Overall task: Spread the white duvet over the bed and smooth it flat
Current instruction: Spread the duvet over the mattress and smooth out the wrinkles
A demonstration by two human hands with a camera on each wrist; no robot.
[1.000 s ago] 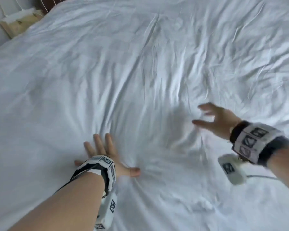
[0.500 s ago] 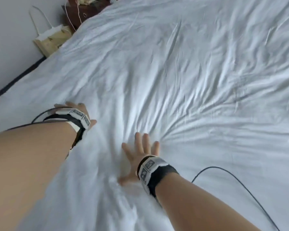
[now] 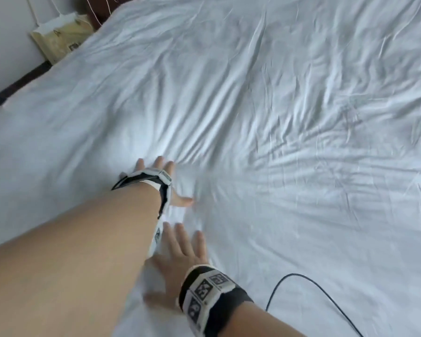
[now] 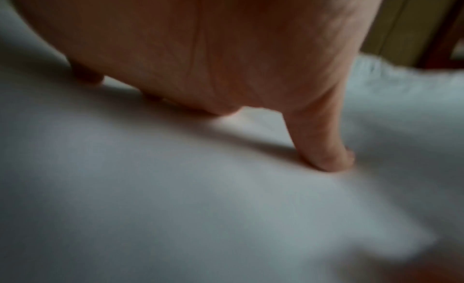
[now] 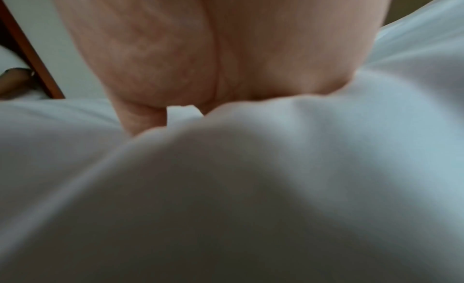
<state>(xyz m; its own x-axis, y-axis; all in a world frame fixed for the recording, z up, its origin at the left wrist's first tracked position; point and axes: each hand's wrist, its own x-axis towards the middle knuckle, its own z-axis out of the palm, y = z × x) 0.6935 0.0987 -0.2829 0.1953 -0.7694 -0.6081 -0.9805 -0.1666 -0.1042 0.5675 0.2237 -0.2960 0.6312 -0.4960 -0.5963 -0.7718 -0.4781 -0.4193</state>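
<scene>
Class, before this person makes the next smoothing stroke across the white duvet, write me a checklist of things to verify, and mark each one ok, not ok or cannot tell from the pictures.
1. Left hand flat on the duvet, fingers straight: ok.
2. Right hand flat on the duvet, fingers spread: ok.
3. Neither hand bunching or pinching fabric: ok in the head view; a fold rises in front of the right palm in the right wrist view.
4. Duvet smooth ahead of the hands: not ok, creases fan out across the middle and far side.
5. Black cable clear of the stroke: not ok, it lies on the duvet beside the right forearm.
6. Duvet reaching the far and right bed edges: cannot tell, out of view.
</scene>
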